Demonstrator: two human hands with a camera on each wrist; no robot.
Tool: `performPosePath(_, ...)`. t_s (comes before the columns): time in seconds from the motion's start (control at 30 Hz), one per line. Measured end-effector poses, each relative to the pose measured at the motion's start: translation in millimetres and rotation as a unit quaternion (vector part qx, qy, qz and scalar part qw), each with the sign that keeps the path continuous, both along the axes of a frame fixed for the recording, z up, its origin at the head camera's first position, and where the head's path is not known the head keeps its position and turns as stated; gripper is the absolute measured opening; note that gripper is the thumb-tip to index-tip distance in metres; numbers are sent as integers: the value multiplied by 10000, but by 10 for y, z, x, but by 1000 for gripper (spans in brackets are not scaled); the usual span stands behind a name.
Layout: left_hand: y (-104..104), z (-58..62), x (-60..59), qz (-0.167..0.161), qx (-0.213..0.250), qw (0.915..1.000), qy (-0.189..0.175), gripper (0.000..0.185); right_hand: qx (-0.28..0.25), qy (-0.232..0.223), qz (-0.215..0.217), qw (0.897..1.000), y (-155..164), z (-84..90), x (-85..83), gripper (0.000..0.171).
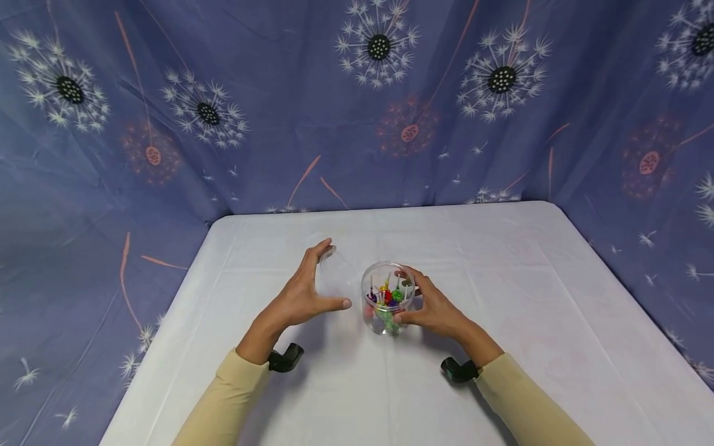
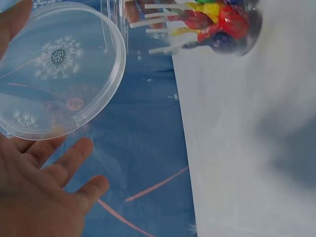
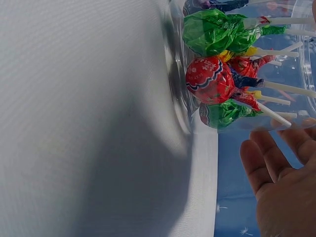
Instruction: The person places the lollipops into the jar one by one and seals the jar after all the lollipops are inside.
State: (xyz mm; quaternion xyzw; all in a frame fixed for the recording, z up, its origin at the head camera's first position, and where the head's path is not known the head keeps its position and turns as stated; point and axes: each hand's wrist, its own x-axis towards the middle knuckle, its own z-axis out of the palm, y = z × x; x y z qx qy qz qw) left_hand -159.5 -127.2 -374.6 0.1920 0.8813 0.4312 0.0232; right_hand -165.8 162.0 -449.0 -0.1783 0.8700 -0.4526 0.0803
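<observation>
My left hand (image 1: 298,298) holds a round clear lid (image 1: 336,275) by its edge between thumb and fingers. The lid is tilted up on its side, left of a clear plastic jar (image 1: 375,323) and apart from it. Wrapped lollipops (image 3: 210,79) in red, green, yellow and dark purple sit in the jar, white sticks pointing up to its uncovered mouth. Around the jar's right side curves my right hand (image 1: 434,310), thumb at the front and fingers behind. The jar stands upright, its base at the white cloth; some lollipops are hidden behind others.
A white cloth (image 1: 502,260) covers the table. Behind it and at both sides hangs a blue curtain (image 1: 290,124) with dandelion prints. A black wrist device (image 1: 286,358) sits on the left wrist, and another black device (image 1: 460,370) on the right.
</observation>
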Motion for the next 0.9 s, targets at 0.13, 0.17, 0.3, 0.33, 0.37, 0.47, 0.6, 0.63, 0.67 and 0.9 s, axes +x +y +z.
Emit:
performPosePath(0.13,94,11,-39,-118,294,9995,38,110,-45,-27,-18,10000,1,4,6,98)
performPosePath(0.17,119,13,-49,-143,368,9992,35,110,-72,-37,-36,10000,1,4,7,99)
performPosePath(0.3,208,10,-93,-289,619,9976,92,108,-94,59,10,9999,4,-6,6,99)
performPosePath(0.33,231,8,-103,-330,688,9970,120,107,-108,79,16,9999,4,-9,5,98)
performPosePath(0.37,254,4,-116,-380,750,9963,154,107,-134,99,33,9999,4,-9,3,98)
performPosePath(0.47,323,-23,-144,-516,896,9943,271,107,-137,170,89,9997,5,-9,1,98)
performPosePath(0.6,421,-65,-160,-577,1016,9928,269,106,-127,147,77,9998,13,-19,-8,97)
performPosePath(0.63,444,-74,-160,-582,1032,9926,251,106,-123,123,60,9998,15,-23,-11,97)
performPosePath(0.67,467,-86,-161,-586,1051,9924,246,105,-110,130,67,9998,18,-28,-13,97)
performPosePath(0.9,612,-162,-157,-512,945,9941,139,102,-173,293,134,9993,34,-54,-22,97)
